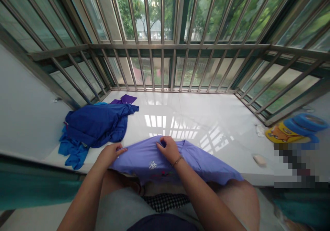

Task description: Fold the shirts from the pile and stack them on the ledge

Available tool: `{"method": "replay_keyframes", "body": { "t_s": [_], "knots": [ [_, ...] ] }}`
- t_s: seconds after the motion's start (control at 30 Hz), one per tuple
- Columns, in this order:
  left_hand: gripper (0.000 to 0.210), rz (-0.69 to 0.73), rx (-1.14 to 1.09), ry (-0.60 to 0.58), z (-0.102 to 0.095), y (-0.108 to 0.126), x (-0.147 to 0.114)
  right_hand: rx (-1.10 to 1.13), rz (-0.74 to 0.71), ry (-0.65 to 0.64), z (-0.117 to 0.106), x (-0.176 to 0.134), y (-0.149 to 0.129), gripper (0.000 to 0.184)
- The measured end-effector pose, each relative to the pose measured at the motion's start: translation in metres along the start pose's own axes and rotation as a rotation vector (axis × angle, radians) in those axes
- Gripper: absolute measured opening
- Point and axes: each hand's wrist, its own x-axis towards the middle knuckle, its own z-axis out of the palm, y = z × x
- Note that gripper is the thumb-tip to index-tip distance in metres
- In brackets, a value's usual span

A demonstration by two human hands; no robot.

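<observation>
A lavender T-shirt [144, 160] with white lettering and a small coloured print lies across the sill's front edge, its lower part hanging towards my knees. At its left end, my left hand [112, 154] is closed on the cloth, thumb and fingers together. My right hand [168, 149], with a thin bracelet at the wrist, pinches the fabric near the middle of the far edge. Part of the shirt's front drops out of sight below the sill edge.
Crumpled dark blue clothing [96, 124] is heaped at the left with a brighter blue garment [76, 157] under it and a purple cloth [129, 99] behind. A yellow and blue bottle [291, 131] stands right, near a small pale object [259, 160]. Metal bars [162, 46] line the window.
</observation>
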Motion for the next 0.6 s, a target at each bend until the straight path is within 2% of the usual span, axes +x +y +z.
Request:
{"method": "replay_keyframes", "body": {
  "t_s": [0.1, 0.17, 0.2, 0.3, 0.4, 0.5, 0.6],
  "knots": [
    [0.026, 0.004, 0.125, 0.182, 0.0, 0.016, 0.001, -0.127, 0.025, -0.022, 0.002, 0.002, -0.002, 0.015],
    [0.028, 0.13, 0.111, 0.302, 0.01, 0.044, 0.0, -0.194, 0.059, -0.036, 0.003, 0.003, -0.004, 0.018],
    [0.031, 0.226, 0.069, 0.321, 0.018, 0.062, -0.001, -0.218, 0.066, -0.047, 0.003, 0.003, -0.005, 0.018],
    [0.041, 0.495, -0.077, 0.237, 0.052, 0.12, -0.001, -0.266, 0.056, -0.084, 0.004, 0.005, -0.007, 0.015],
    [0.051, 0.538, -0.062, 0.175, 0.084, 0.156, 0.002, -0.287, 0.038, -0.117, 0.001, 0.005, -0.009, 0.014],
    [0.056, 0.517, 0.038, 0.159, 0.099, 0.164, 0.004, -0.295, 0.023, -0.127, -0.015, -0.004, -0.006, 0.025],
    [0.061, 0.523, 0.104, 0.147, 0.1, 0.157, 0.004, -0.39, 0.023, -0.048, -0.047, -0.028, 0.01, 0.03]
  ]
}}
